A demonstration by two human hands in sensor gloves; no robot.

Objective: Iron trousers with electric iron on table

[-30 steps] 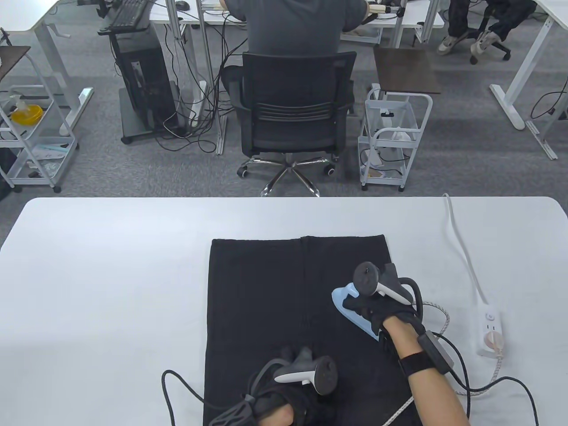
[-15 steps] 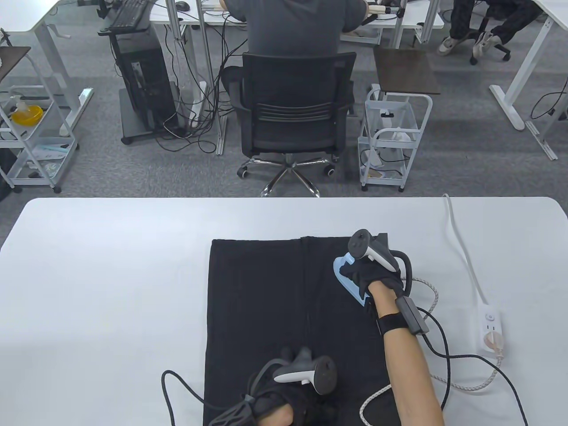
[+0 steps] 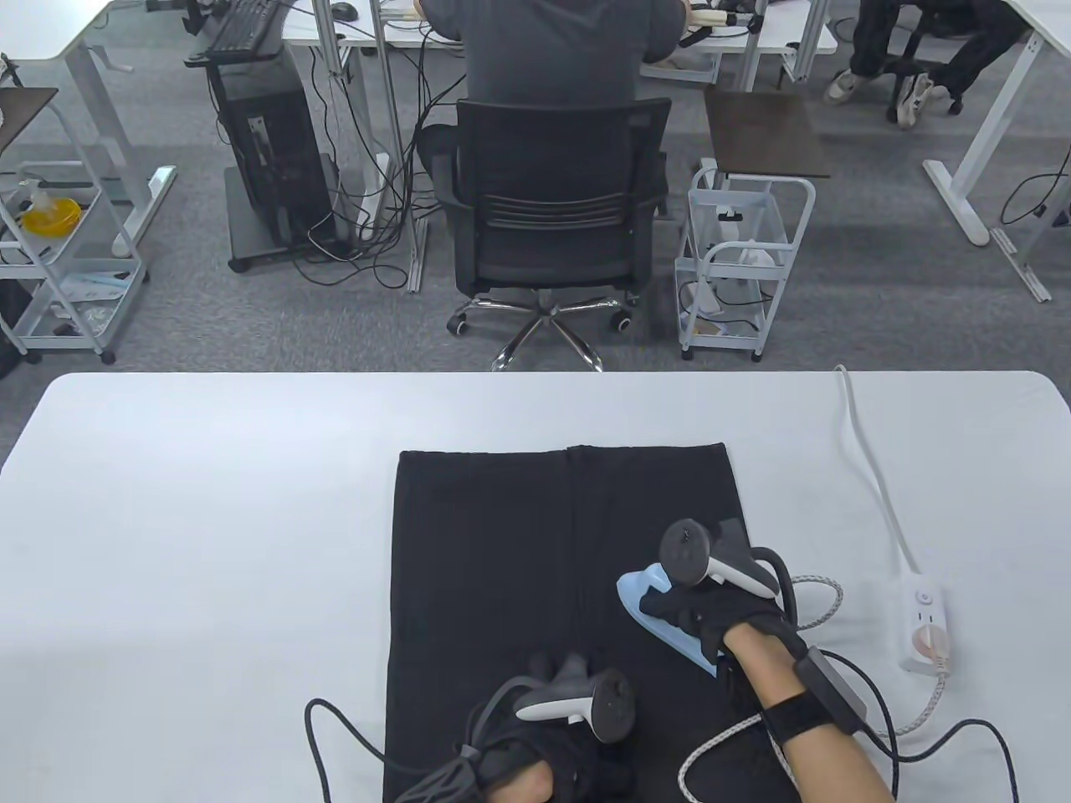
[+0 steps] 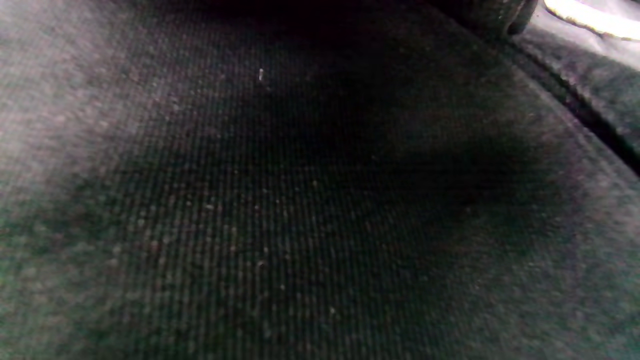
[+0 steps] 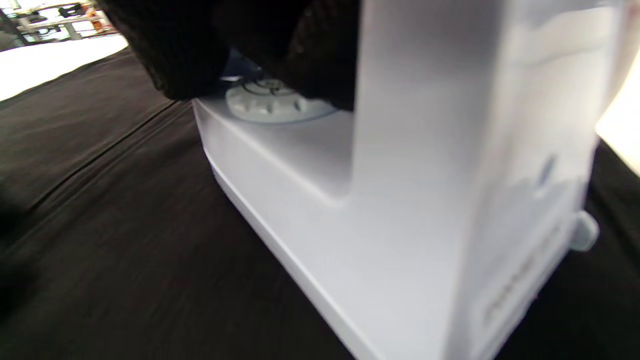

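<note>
The right hand (image 3: 703, 606) grips the pale blue electric iron (image 3: 661, 615) mid-stroke on black trousers (image 3: 502, 544); the left hand (image 3: 535, 753) presses the fabric, finger posture unclear. Next, probably another smooth pass.

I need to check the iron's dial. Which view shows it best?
The right wrist view: the round ribbed dial sits close up on the iron, just under the right hand. In the table view the hand hides it; the left wrist view shows only trousers.
</note>
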